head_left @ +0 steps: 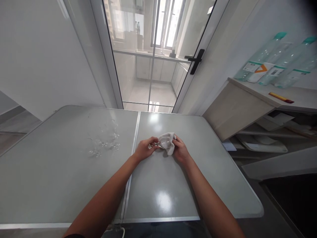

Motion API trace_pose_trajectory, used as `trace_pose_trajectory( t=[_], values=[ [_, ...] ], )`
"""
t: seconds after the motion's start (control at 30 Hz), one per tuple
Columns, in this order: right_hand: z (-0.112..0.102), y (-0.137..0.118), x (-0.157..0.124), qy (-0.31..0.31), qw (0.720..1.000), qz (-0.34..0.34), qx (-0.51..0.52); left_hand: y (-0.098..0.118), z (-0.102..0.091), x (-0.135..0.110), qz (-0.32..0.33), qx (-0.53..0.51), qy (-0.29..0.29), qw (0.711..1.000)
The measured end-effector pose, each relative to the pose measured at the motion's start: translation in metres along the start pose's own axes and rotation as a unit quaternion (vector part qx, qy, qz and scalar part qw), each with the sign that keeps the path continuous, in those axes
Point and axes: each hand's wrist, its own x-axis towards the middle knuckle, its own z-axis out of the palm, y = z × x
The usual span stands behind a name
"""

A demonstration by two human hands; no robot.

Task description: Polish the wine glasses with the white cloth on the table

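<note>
Over the middle of the grey folding table [74,178], my left hand [144,148] is closed around a small clear glass [158,144], held on its side by the stem or base end. My right hand [180,150] grips a white cloth [168,140] that is bunched over the bowl end of the glass. Both hands meet a little above the tabletop. To the left, several clear glasses [105,142] stand or lie on the table, hard to tell apart because they are transparent.
A glass door [151,56] with a black handle [195,60] stands behind the table. At right, a wooden shelf unit [247,102] carries clear plastic bottles [274,59] with green caps and a yellow-red pen-like object [281,97]. Papers lie on lower shelves.
</note>
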Motion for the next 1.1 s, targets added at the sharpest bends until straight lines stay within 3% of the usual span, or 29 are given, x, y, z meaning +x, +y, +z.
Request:
trace_pose_trajectory(
  t=[0.1, 0.23, 0.33, 0.5, 0.6, 0.7, 0.8, 0.9, 1.1],
  values=[
    [-0.001, -0.003, -0.004, -0.013, 0.999, -0.034, -0.005, 0.002, -0.001, 0.0, 0.002, -0.004, -0.011, 1.0],
    [-0.002, -0.007, -0.013, -0.067, 0.99, -0.098, -0.079, 0.002, -0.003, 0.0, 0.047, 0.016, -0.098, 0.994],
    [-0.001, -0.008, -0.016, -0.076, 0.986, -0.112, -0.097, 0.001, -0.002, 0.0, 0.08, 0.035, -0.12, 0.989],
    [0.009, -0.001, -0.01, -0.05, 0.996, -0.055, -0.045, 0.002, -0.004, 0.001, 0.048, 0.039, -0.064, 0.996],
    [0.012, 0.005, -0.007, -0.042, 0.998, -0.043, -0.03, 0.004, -0.007, 0.002, 0.012, -0.009, -0.065, 0.998],
    [0.01, 0.011, -0.005, -0.031, 0.997, -0.066, -0.038, 0.005, -0.008, 0.003, -0.007, -0.046, -0.058, 0.997],
    [0.009, 0.014, -0.007, -0.022, 0.986, -0.129, -0.104, 0.001, -0.007, 0.003, -0.023, -0.066, 0.001, 0.998],
    [0.011, 0.017, -0.012, -0.024, 0.945, -0.225, -0.237, -0.004, -0.005, 0.003, -0.04, -0.11, 0.023, 0.993],
    [0.012, 0.019, -0.018, -0.076, 0.78, -0.357, -0.508, -0.005, -0.005, 0.003, -0.018, -0.126, -0.006, 0.992]
  ],
)
